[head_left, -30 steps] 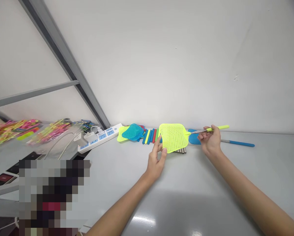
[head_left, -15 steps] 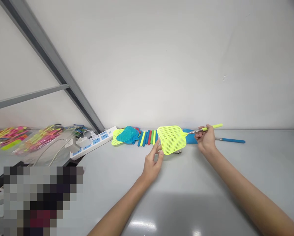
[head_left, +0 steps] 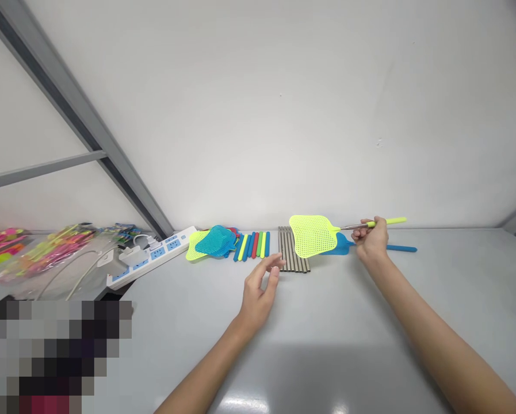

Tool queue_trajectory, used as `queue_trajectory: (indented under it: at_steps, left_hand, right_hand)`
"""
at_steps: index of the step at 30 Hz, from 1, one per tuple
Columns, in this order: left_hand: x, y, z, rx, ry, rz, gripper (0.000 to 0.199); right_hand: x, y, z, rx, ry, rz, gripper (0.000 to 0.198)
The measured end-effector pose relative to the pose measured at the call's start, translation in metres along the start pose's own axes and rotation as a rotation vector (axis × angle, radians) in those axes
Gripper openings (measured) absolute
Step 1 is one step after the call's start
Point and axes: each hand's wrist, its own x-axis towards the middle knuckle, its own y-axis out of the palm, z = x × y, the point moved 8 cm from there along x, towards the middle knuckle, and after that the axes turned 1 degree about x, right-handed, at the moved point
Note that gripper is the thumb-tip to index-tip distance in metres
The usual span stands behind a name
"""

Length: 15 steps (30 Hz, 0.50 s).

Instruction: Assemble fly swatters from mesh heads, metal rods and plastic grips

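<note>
My right hand (head_left: 373, 240) is closed round the handle end of a yellow fly swatter (head_left: 314, 236), which has a perforated head, a metal shaft and a yellow grip. The swatter is held above the table with its head to the left. Beneath and behind it lies a blue fly swatter (head_left: 402, 248), its head partly covered. My left hand (head_left: 260, 290) holds nothing, its fingers curved and apart, near a row of metal rods (head_left: 299, 263). Left of the rods are several coloured handle grips (head_left: 255, 245), and beyond them blue and yellow swatter heads (head_left: 216, 240) overlap.
A white power strip (head_left: 171, 247) with plugged-in chargers sits at the left. Behind it are plastic bags of colourful parts (head_left: 53, 253). A grey metal frame post (head_left: 89, 126) slants along the wall. The grey table (head_left: 327, 328) runs along that wall.
The yellow swatter has moved to the right with my right hand. My left hand has come away from its head, and the metal rods are now in sight.
</note>
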Motion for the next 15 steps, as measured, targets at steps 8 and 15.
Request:
queue_trajectory:
  at_steps: [8, 15]
  left_hand:
    - [0.002, 0.001, -0.056, -0.085, 0.029, 0.118, 0.024]
    - [-0.022, -0.024, -0.148, -0.139, 0.240, 0.182, 0.032]
  right_hand:
    - [0.038, -0.053, -0.004, -0.086, -0.030, -0.283, 0.018]
    - [0.052, -0.070, -0.006, -0.155, -0.052, -0.327, 0.018]
